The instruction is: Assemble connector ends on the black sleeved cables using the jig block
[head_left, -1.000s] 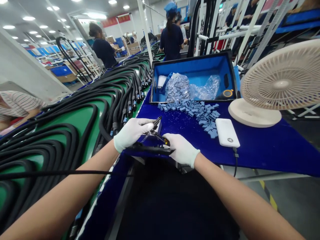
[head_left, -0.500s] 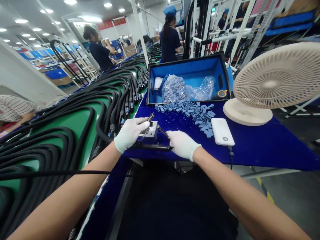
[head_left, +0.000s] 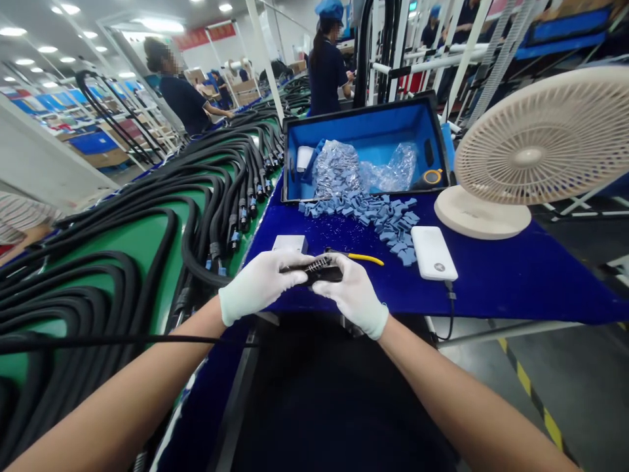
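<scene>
My left hand [head_left: 263, 282], in a white glove, is closed around a black cable end with a ribbed, spring-like section [head_left: 318, 264]. The fingers of my right hand [head_left: 356, 295], gloved too, close on the other end of that piece, so it lies almost level between both hands. Part of it is hidden by the fingers. Just behind my right hand, a yellow-handled tool [head_left: 366, 257] rests on the blue table; its head is partly covered. A grey metal block [head_left: 289, 244] sits beyond my left hand. Small blue plastic clips [head_left: 388, 223] are heaped farther back.
A blue crate [head_left: 363, 124] with bagged clips and a tape roll [head_left: 432, 177] stands at the back. To the right are a white power bank [head_left: 435, 252] with a cable and a beige fan [head_left: 528, 157]. Black hoses [head_left: 162, 190] cover the green surface at left. Co-workers stand behind.
My right hand has let go of the yellow-handled tool, which now lies on the table, and has taken hold of the ribbed cable end. My left hand has brought that piece nearer, off the metal block.
</scene>
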`<state>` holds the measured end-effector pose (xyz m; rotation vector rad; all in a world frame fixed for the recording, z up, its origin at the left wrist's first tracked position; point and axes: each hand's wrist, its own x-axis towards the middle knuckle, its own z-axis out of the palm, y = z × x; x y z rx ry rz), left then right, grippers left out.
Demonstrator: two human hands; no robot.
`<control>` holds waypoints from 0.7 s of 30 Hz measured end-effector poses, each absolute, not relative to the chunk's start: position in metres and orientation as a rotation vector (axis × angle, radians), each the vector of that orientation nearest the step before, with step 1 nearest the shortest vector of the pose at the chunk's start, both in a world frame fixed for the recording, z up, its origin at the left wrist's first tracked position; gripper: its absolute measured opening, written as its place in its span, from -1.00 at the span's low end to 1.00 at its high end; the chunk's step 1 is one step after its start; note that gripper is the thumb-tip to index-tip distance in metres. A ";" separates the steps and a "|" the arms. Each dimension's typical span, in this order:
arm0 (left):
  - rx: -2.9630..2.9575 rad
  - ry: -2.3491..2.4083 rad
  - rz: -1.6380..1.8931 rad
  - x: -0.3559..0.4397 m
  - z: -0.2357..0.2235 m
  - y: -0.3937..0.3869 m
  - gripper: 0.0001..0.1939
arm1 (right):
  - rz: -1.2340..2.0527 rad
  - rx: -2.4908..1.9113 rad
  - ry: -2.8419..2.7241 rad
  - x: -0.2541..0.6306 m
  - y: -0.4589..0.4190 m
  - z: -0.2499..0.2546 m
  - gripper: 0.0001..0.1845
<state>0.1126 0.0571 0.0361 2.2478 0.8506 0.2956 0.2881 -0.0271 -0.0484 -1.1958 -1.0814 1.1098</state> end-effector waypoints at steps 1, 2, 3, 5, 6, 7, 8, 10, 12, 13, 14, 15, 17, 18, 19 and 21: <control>2.300 0.827 0.262 0.113 0.035 0.057 -0.65 | 1.063 -1.205 -1.132 0.291 -0.026 -0.048 -0.41; 2.332 0.807 0.250 0.114 0.034 0.056 -0.66 | 1.047 -1.203 -1.168 0.293 -0.026 -0.047 -0.32; 2.354 0.793 0.248 0.114 0.033 0.056 -0.67 | 1.060 -1.190 -1.192 0.295 -0.026 -0.045 -0.24; 2.402 0.769 0.273 0.114 0.030 0.054 -0.68 | 1.147 -1.143 -1.214 0.297 -0.025 -0.041 -0.13; 2.436 0.752 0.298 0.114 0.028 0.053 -0.68 | 1.208 -1.109 -1.206 0.298 -0.025 -0.040 -0.11; 2.484 0.729 0.316 0.113 0.025 0.052 -0.68 | 1.275 -1.069 -1.182 0.298 -0.025 -0.039 -0.08; 2.543 0.696 0.326 0.112 0.021 0.052 -0.68 | 1.345 -1.023 -1.153 0.297 -0.025 -0.038 -0.06; 2.645 0.605 0.328 0.109 0.012 0.053 -0.67 | 1.452 -0.941 -1.111 0.297 -0.026 -0.039 -0.03; 2.645 0.515 0.329 0.106 0.003 0.058 -0.67 | 1.476 -0.915 -1.125 0.297 -0.028 -0.040 -0.04; 2.584 0.506 0.335 0.105 0.000 0.061 -0.65 | 1.456 -0.928 -1.148 0.297 -0.028 -0.041 -0.04; 2.486 0.537 0.347 0.105 -0.003 0.065 -0.58 | 1.419 -0.951 -1.172 0.297 -0.029 -0.042 -0.05; 2.372 0.598 0.352 0.106 -0.005 0.068 -0.43 | 1.369 -0.978 -1.197 0.297 -0.029 -0.043 -0.06; 2.175 0.732 0.327 0.110 -0.006 0.073 -0.08 | 1.276 -1.023 -1.249 0.297 -0.028 -0.045 -0.09; 2.129 0.788 0.311 0.111 -0.006 0.073 0.04 | 1.250 -1.037 -1.272 0.298 -0.027 -0.046 -0.10; 2.130 0.842 0.314 0.112 -0.005 0.072 0.08 | 1.238 -1.049 -1.290 0.299 -0.026 -0.046 -0.11; 2.224 0.981 0.419 0.111 -0.004 0.063 -0.10 | 1.218 -1.071 -1.306 0.300 -0.023 -0.046 -0.21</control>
